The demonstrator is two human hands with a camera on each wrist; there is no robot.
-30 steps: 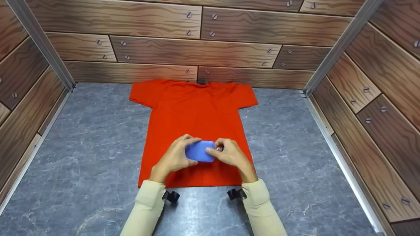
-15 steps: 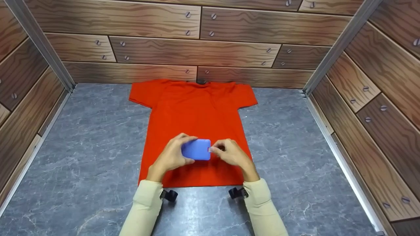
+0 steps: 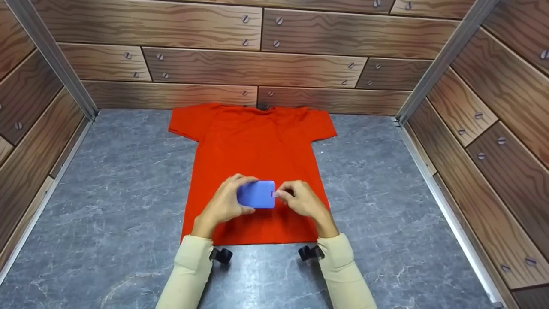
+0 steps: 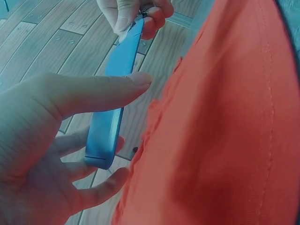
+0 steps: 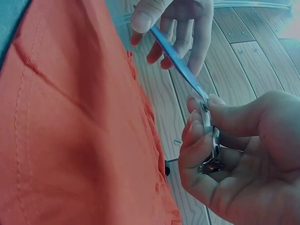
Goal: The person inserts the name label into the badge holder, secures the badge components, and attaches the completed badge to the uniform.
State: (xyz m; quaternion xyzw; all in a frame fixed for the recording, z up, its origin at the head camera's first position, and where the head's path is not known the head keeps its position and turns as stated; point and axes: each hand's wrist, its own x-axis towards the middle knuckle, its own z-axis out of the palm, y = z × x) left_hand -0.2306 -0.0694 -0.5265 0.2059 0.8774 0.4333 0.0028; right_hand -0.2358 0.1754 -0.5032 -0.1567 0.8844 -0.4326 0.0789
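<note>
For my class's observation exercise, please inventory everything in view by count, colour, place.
Walls: 3, brown wood-patterned, back and sides
Corner posts: 2, grey, back corners
Floor rails: 2, silvery, side walls
Shirt: 1, red, lying flat
Surface: 1, grey, under shirt
Unclear item: 1, black, shirt's top edge
Case: 1, blue, above shirt
Strap: 1, whitish, case's end
Metal fitting: 1, silver, beside strap
Wrist cameras: 2, black, inner wrists
Sleeves: 2, cream, forearms
Left hand: 1, gripping case
Right hand: 1, pinching strap
</note>
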